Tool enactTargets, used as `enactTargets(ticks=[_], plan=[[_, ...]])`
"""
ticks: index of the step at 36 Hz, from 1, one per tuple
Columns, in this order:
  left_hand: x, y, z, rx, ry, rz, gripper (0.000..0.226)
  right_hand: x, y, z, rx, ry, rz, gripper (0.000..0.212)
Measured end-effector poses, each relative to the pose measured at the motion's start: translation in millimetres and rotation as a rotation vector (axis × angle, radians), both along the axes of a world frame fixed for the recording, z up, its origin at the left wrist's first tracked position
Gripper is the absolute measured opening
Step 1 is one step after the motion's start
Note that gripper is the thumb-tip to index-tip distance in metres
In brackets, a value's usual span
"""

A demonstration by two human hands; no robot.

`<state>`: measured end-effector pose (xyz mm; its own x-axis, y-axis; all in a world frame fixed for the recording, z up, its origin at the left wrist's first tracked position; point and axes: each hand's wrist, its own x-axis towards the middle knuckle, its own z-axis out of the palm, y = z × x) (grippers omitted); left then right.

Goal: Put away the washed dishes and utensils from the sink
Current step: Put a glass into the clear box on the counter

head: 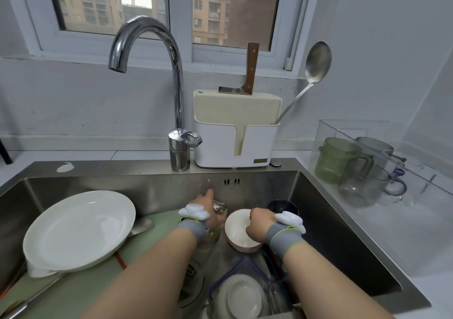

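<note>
Both my hands reach down into the steel sink (318,208). My left hand (208,206) grips a clear glass (220,209) lying near the back wall, its index finger pointing up. My right hand (259,223) holds the rim of a white bowl (236,230) with curled fingers. A large white plate (78,228) leans at the left over a green cutting board (157,223). A small white dish (242,296) sits in a clear blue-rimmed container (247,266) at the front. A dark cup (282,206) stands behind my right wrist.
A chrome faucet (176,98) arches over the sink's back edge. A white holder (236,132) beside it carries a cutting board, a cleaver and a ladle (316,66). On the right counter a clear bin (343,132) holds a green mug (335,159) and glass mugs (362,186).
</note>
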<state>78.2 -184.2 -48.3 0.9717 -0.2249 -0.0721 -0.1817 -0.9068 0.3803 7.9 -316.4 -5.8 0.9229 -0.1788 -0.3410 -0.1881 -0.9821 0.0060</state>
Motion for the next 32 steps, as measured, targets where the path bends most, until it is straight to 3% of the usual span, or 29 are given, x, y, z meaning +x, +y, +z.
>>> enactTargets(ticks=[7,16,23,30,32], plan=[[-2,1,14,-0.052,-0.077,0.0,0.058,-2,0,2,-0.004,-0.002,0.016,0.038],[-7,-12,28,-0.186,-0.124,0.015,0.068,-2,-2,-1,0.045,-0.03,-0.014,0.04],[-8,-17,38,-0.378,-0.077,0.115,0.067,2,-3,1,0.299,-0.251,-0.136,0.039],[-8,-16,43,-0.692,0.164,0.257,0.052,1,-5,10,0.583,-0.517,-0.211,0.037],[-10,-15,46,-0.876,0.267,0.287,0.041,0,-4,10,0.721,-0.556,-0.21,0.04]])
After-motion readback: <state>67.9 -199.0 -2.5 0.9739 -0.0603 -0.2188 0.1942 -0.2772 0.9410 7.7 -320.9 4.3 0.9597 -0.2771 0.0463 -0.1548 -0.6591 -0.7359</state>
